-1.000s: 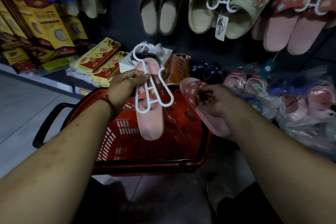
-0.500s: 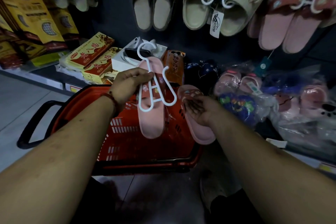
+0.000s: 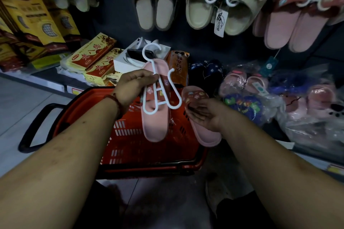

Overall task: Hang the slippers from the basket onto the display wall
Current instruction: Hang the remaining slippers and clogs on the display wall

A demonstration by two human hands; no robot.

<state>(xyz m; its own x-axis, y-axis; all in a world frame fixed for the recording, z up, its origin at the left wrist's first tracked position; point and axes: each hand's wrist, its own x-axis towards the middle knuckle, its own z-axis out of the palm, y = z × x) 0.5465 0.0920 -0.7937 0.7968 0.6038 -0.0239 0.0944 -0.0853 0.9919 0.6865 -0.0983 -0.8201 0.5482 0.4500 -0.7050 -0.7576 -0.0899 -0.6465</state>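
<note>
My left hand (image 3: 133, 87) grips a white plastic hanger (image 3: 160, 87) with one pink slipper (image 3: 155, 126) hooked on its left arm, dangling sole-side toward me above the red basket (image 3: 130, 147). To its right, my right hand (image 3: 204, 114) holds the matching pink slipper (image 3: 202, 132) by its patterned red strap, close beside the hanger's free right hook. The dark display wall (image 3: 115, 15) behind carries hung pairs: brown slippers (image 3: 155, 5), cream clogs (image 3: 223, 9) and pink slippers (image 3: 294, 26).
A low shelf (image 3: 48, 78) runs under the wall with yellow-red boxes (image 3: 93, 57), a white box (image 3: 130, 59) and an orange packet (image 3: 178, 67). Bagged slippers (image 3: 279, 98) pile up at the right. The basket's black handle (image 3: 35, 126) juts left over the tiled floor.
My right hand has brought its slipper left, nearer the hanger, and the fingers have loosened around the strap. The left hand keeps the hanger roughly in place. The view has tilted slightly.
</note>
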